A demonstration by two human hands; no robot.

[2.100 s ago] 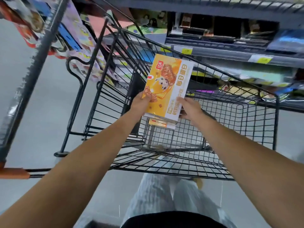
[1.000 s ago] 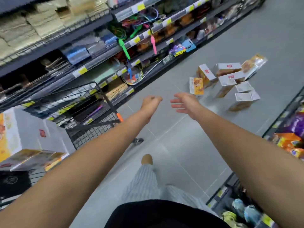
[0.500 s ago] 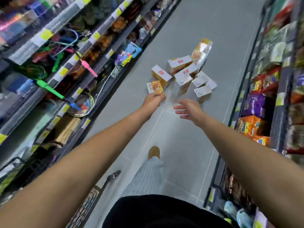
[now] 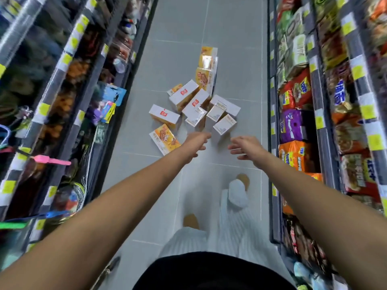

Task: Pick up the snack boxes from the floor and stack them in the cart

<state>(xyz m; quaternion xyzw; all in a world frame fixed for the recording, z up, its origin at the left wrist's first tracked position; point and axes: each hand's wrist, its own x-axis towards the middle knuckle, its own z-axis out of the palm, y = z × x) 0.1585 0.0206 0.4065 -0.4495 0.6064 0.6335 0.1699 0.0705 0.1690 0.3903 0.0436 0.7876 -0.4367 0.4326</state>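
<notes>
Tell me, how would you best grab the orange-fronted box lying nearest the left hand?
Probably pinch the orange-fronted box across its long thin sides, coming down from above with the left hand. It lies flat, printed face up, at the near edge of the pile, so those sides are exposed.

From my end, the snack boxes [image 4: 194, 105] read white with a small red mark on their sides, and their faces are orange-yellow. The nearest box [image 4: 164, 139] shows that orange face with a printed picture. The floor [image 4: 180, 38] is pale grey tile with thin lighter lines. The shelves [image 4: 323, 143] are dark grey, dotted with yellow price tags [image 4: 374, 142]. On the right I see red packets [image 4: 293, 95], purple packets [image 4: 293, 125] and orange packets [image 4: 293, 155]. The trousers [image 4: 230, 231] are white with fine stripes, and the shoes [image 4: 190, 220] are tan.
</notes>
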